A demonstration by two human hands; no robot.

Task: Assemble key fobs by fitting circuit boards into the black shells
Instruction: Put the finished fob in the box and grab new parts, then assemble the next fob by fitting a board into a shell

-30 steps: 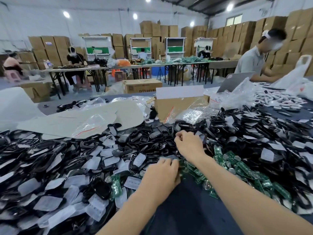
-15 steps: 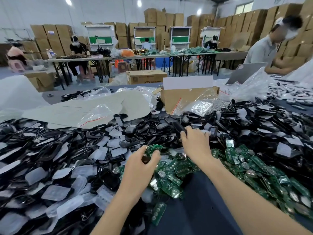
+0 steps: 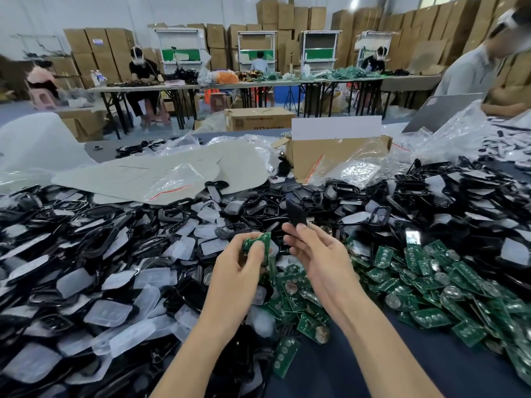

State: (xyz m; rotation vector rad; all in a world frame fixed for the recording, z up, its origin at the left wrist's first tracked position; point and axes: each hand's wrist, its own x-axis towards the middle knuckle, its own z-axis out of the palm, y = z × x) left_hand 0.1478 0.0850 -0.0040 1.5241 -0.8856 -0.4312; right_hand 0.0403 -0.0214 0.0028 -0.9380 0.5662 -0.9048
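Observation:
My left hand (image 3: 240,268) grips a green circuit board (image 3: 258,242), lifted above the table. Just right of it, my right hand (image 3: 319,254) pinches a black shell (image 3: 296,214) by its lower edge, standing it upright. The two hands are close together but the board and shell do not touch. A wide heap of black shells and clear button pads (image 3: 115,254) covers the left and back of the table. Loose green circuit boards (image 3: 416,288) with coin cells lie below and right of my hands.
An open cardboard box (image 3: 330,156) and clear plastic bags (image 3: 365,168) stand behind the heap. Grey sheets (image 3: 161,173) lie at the back left. A person (image 3: 471,73) sits at the far right. Bare dark tabletop (image 3: 344,369) shows between my forearms.
Both hands rose from the piles. My left hand lifted a green board; my right hand pulled a black shell out of the heap and brought it beside the board.

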